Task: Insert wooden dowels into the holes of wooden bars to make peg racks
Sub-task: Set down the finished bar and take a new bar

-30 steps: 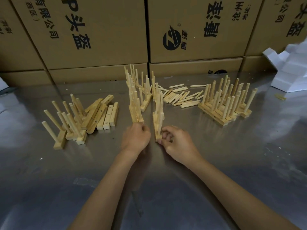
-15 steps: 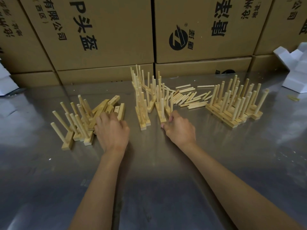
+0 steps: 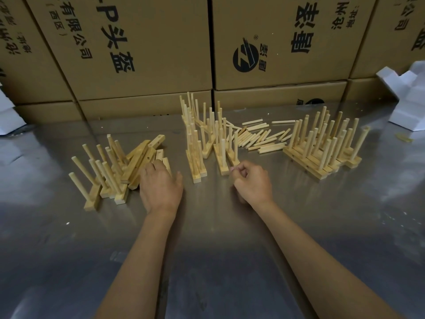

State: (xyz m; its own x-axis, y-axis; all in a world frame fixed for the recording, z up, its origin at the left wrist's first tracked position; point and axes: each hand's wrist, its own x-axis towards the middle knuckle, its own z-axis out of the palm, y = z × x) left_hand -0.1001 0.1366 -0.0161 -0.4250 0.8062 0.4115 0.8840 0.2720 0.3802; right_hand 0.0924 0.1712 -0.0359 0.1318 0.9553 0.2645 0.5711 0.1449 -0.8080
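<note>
Left hand rests on the loose bars, fingers hidden, grasp unclear; right hand is curled and holds nothing, beside the middle racks.

Printed cardboard boxes wall a shiny metal table; white, perhaps foam, blocks right.

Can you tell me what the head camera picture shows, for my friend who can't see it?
A person's left hand reaches onto a pile of empty wooden bars on a shiny metal table; the right hand rests curled near finished peg racks, with loose dowels beyond.
</note>
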